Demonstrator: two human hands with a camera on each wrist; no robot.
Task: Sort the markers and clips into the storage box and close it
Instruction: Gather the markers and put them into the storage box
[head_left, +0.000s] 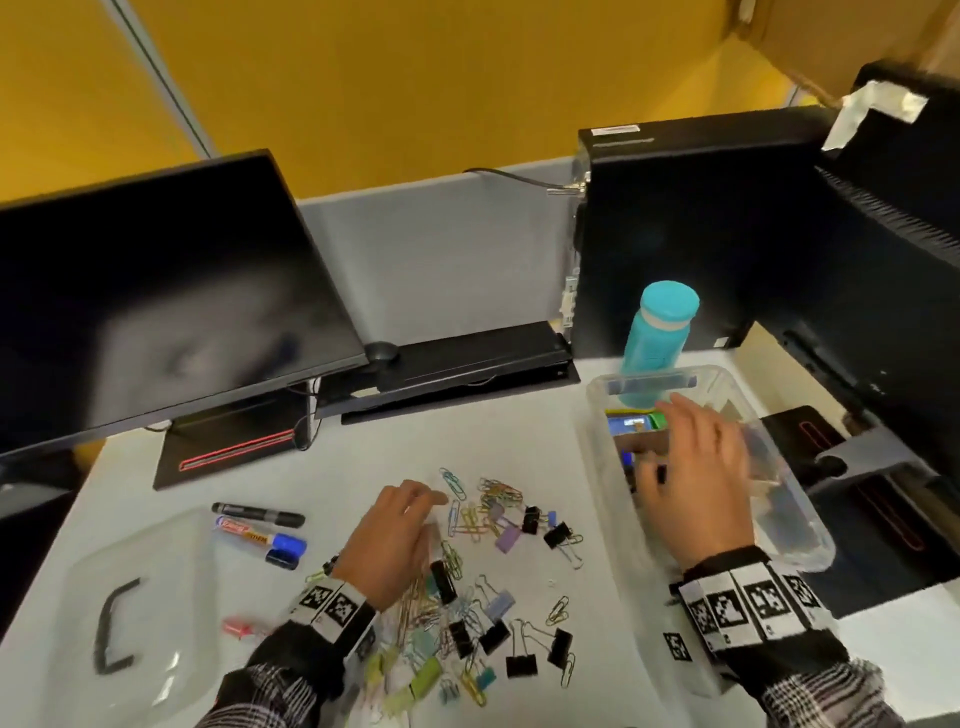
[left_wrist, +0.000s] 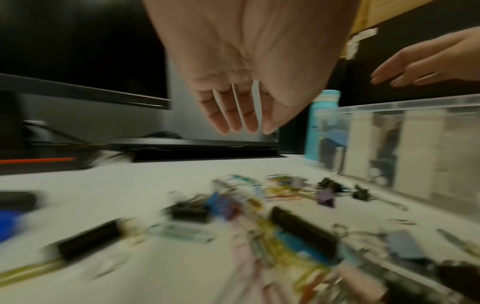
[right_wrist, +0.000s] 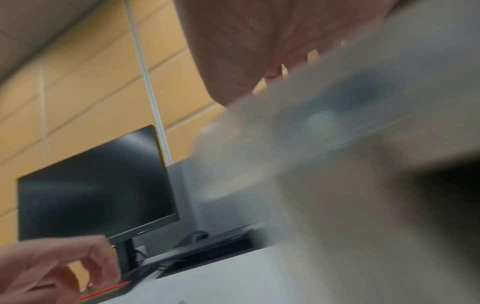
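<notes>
Several coloured paper clips and black binder clips (head_left: 483, 525) lie scattered across the middle of the white desk, blurred in the left wrist view (left_wrist: 298, 226). My left hand (head_left: 415, 514) hovers just above them, fingers (left_wrist: 233, 115) relaxed and holding nothing. A black marker (head_left: 258, 514) and a blue-capped marker (head_left: 260, 538) lie to its left. My right hand (head_left: 685, 447) is spread open over the clear storage box (head_left: 597, 431) at the right, nothing in it. The box holds dark and blue items. Its clear lid (head_left: 156, 597) with a black handle lies at the front left.
A teal bottle (head_left: 660, 332) stands just behind the box. A dark monitor (head_left: 156, 312) on its stand fills the back left, a black computer tower (head_left: 675, 234) the back right, a flat black keyboard (head_left: 457, 358) between them. A small red item (head_left: 241, 627) lies by my left wrist.
</notes>
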